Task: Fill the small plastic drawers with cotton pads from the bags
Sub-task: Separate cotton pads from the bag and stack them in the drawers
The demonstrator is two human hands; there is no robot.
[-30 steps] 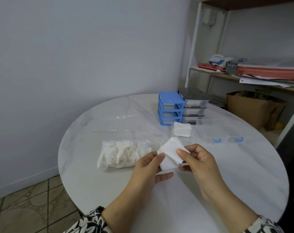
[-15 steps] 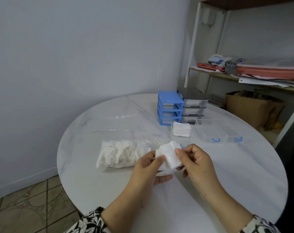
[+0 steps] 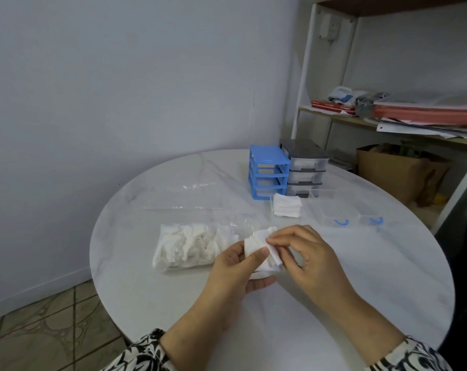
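While gripped from 9 o'clock by the left hand [image 3: 237, 266], a small stack of white square cotton pads [image 3: 261, 250] is pinched by the right hand [image 3: 304, 253] above the white marble tabletop [image 3: 360, 277]; the blue plastic drawer frame [image 3: 267, 175] stands at 12 o'clock.

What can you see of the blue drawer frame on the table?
The blue drawer frame is glossy plastic with three tiers, standing upright at the far side of the round table. Its slots look empty. The grey drawer unit stands right beside it on the right, and a stack of cotton pads lies just in front.
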